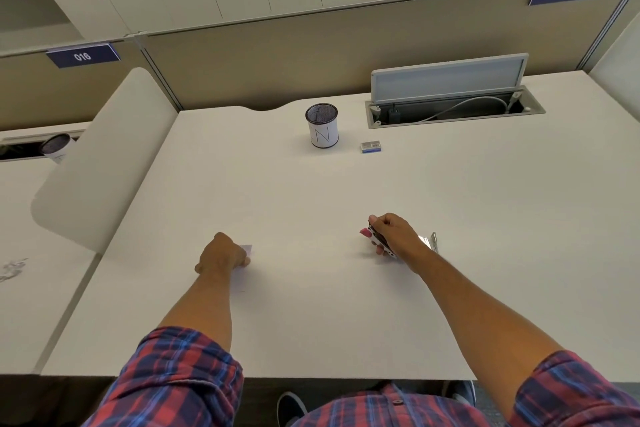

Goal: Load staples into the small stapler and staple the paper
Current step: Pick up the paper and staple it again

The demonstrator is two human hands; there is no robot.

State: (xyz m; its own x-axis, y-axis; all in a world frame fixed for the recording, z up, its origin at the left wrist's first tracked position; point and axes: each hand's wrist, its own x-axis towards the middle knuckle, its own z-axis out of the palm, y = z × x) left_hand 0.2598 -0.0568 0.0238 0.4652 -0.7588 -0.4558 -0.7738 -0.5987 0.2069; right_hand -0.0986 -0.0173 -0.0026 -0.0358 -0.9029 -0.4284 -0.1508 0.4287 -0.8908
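We are wearing a plaid shirt (381, 407) in red, blue and navy, its sleeves rolling up to the elbows, forearms showing bare, a small button (398, 401) sitting at the front, and dark shoes (291, 406) peeking below.

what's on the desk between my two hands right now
Nothing: the head view shows bare white desk between the left hand on the paper and the right hand holding the stapler.

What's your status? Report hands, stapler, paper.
Right hand grips pink stapler. Left hand rests on paper. Staple box far back beside cup. Nothing blocking.
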